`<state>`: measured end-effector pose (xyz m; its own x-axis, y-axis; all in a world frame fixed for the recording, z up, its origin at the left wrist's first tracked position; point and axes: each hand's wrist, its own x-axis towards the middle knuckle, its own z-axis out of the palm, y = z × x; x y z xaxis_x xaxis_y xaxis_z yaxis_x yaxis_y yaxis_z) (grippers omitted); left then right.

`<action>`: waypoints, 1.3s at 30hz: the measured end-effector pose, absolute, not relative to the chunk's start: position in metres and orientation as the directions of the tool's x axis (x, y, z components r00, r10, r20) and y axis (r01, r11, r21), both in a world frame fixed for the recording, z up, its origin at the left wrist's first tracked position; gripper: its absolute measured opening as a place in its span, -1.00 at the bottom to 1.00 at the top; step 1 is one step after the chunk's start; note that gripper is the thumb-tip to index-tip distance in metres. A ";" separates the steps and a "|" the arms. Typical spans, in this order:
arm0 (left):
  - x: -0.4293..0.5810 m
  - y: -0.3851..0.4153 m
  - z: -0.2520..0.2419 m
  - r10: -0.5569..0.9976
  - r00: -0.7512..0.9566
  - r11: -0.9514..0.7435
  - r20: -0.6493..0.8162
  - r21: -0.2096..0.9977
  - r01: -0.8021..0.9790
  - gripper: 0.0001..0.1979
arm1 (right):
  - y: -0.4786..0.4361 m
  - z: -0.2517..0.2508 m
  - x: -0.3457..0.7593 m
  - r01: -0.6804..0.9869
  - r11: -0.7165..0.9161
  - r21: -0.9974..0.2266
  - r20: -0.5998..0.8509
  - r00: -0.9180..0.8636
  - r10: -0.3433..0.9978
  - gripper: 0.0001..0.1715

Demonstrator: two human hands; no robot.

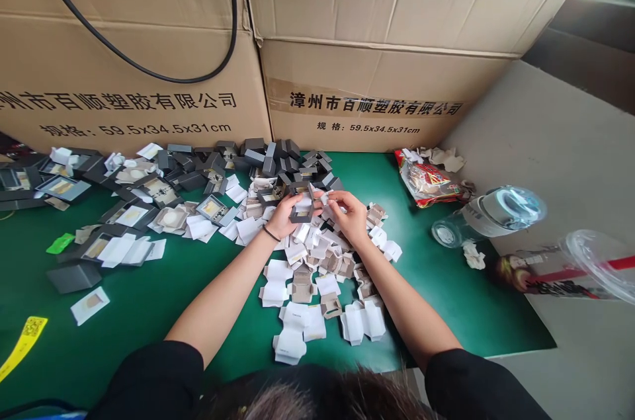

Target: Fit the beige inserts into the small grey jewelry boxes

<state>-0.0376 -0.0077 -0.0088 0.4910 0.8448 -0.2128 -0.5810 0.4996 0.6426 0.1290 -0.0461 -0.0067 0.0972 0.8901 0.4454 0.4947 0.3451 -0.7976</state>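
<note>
My left hand [282, 217], with a dark band at the wrist, grips a small dark grey box [300, 213] by its left side. White material shows inside that box. Close to its right side, the fingers of my right hand [352, 216] are pinched on a small white piece [325, 199], too small to name. Beneath both hands spreads a heap of small white and grey-brown folded card inserts [317, 245]. Several flattened white inserts [292, 324] lie nearer to me. Dark grey boxes [270, 159] are piled just beyond my hands, some standing open.
More dark boxes [159, 192] cover the left of the green table [436, 301]. Large cardboard cartons [357, 83] wall off the back. At right are a red snack bag [429, 182], a clear bottle [489, 215], crumpled tissue [473, 254] and a plastic cup [570, 268].
</note>
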 end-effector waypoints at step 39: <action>-0.039 -0.010 -0.009 0.828 0.538 0.495 -0.160 0.659 -0.566 -0.70 | -0.045 -0.014 0.124 0.387 0.211 -0.898 0.374 0.417 0.828 -0.78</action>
